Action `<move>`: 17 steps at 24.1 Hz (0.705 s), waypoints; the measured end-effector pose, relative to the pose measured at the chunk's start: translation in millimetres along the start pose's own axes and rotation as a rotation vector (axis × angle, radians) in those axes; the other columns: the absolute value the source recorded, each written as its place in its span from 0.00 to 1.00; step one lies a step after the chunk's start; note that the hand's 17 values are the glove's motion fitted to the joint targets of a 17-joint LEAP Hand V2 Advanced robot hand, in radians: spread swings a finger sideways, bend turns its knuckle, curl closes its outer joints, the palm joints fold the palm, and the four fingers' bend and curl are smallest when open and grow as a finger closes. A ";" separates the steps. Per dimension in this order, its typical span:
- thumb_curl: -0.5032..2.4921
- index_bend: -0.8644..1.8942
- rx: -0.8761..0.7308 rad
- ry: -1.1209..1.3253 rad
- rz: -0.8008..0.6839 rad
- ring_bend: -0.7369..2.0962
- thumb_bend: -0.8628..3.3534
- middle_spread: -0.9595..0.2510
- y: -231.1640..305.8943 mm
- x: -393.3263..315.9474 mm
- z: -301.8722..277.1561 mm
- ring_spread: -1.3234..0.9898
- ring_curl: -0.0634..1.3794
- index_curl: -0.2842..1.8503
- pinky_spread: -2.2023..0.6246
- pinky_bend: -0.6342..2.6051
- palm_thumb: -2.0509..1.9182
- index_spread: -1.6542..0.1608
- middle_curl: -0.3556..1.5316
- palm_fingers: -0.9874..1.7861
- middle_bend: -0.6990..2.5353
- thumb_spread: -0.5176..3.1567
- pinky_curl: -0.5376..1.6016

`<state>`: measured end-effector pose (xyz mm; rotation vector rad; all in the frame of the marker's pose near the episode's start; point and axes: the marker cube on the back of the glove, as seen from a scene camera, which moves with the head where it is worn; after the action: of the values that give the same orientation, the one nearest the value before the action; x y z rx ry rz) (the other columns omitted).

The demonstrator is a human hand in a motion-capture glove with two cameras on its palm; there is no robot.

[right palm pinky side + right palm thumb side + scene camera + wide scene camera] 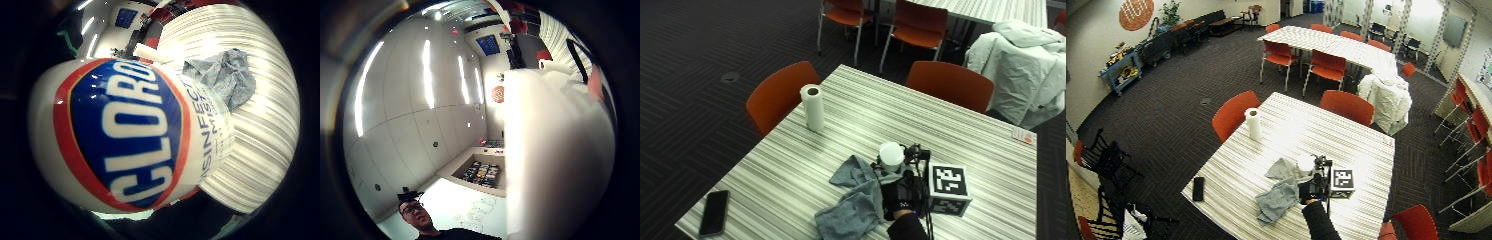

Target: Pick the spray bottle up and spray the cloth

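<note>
Against the little-finger camera, the bottle (125,135) fills the view — its long axis points toward the cloth (222,75) on the table (265,150).

Thumb-side view: white bottle wall (555,150) close by.

Outside view: right hand (903,197) wraps the bottle (891,155) — cloth (853,200) lies at 9 o'clock, just beside.

Striped table (840,150): open surface lies from 9 to 12 o'clock of the gloved right hand (901,197). Obstacles: grey cloth (853,202) just beside at 9 o'clock, paper towel roll (813,107) at 11 o'clock, phone (714,212) at the near-left corner.
</note>
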<state>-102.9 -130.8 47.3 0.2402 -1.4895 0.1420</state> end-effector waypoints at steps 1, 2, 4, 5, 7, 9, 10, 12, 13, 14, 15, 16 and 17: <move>0.43 0.44 0.003 0.004 0.000 0.40 0.20 0.76 -0.6 0.7 0.1 0.53 0.41 0.42 0.79 0.23 0.82 0.81 0.50 0.68 0.36 0.24 0.37; 0.43 0.44 0.006 0.009 -0.001 0.40 0.20 0.76 -1.6 1.0 0.3 0.53 0.41 0.42 0.79 0.23 0.82 0.81 0.50 0.68 0.36 0.24 0.37; 0.43 0.44 0.008 0.019 -0.010 0.40 0.20 0.76 -4.6 0.3 2.1 0.53 0.41 0.42 0.79 0.23 0.82 0.81 0.50 0.68 0.36 0.24 0.37; 0.43 0.44 0.004 0.021 -0.016 0.40 0.20 0.76 -6.3 -0.6 3.9 0.53 0.41 0.42 0.79 0.23 0.82 0.81 0.50 0.68 0.36 0.24 0.37; 0.43 0.44 -0.016 0.012 -0.036 0.40 0.20 0.75 -9.9 -3.4 9.9 0.53 0.41 0.42 0.79 0.23 0.82 0.81 0.50 0.68 0.36 0.24 0.37; 0.43 0.44 -0.040 -0.006 -0.052 0.40 0.20 0.75 -12.1 -8.3 18.8 0.53 0.41 0.42 0.79 0.23 0.82 0.81 0.50 0.68 0.36 0.24 0.37; 0.43 0.44 -0.050 -0.014 -0.056 0.40 0.20 0.75 -12.7 -12.0 23.9 0.53 0.41 0.42 0.79 0.23 0.82 0.81 0.50 0.68 0.36 0.24 0.37; 0.43 0.44 -0.064 -0.027 -0.063 0.39 0.20 0.75 -15.9 -19.1 34.2 0.53 0.41 0.43 0.78 0.23 0.82 0.81 0.50 0.67 0.36 0.24 0.37; 0.43 0.44 -0.069 -0.032 -0.070 0.39 0.20 0.75 -19.4 -21.2 38.6 0.53 0.41 0.43 0.78 0.23 0.82 0.81 0.50 0.68 0.36 0.24 0.37; 0.43 0.44 -0.072 -0.036 -0.079 0.39 0.20 0.75 -23.9 -22.5 41.9 0.53 0.41 0.43 0.78 0.23 0.82 0.81 0.50 0.68 0.36 0.24 0.37; 0.43 0.44 -0.074 -0.041 -0.088 0.39 0.20 0.75 -28.4 -23.9 44.1 0.53 0.41 0.43 0.78 0.23 0.82 0.81 0.50 0.68 0.36 0.24 0.37; 0.43 0.44 -0.074 -0.048 -0.095 0.39 0.20 0.75 -32.4 -25.7 45.2 0.53 0.41 0.43 0.78 0.23 0.82 0.81 0.50 0.67 0.36 0.24 0.37; 0.43 0.44 -0.073 -0.053 -0.100 0.39 0.20 0.75 -35.7 -27.9 45.3 0.53 0.41 0.43 0.78 0.23 0.82 0.81 0.50 0.67 0.36 0.24 0.37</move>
<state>-140.4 -174.9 19.9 0.2602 -1.5286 0.0012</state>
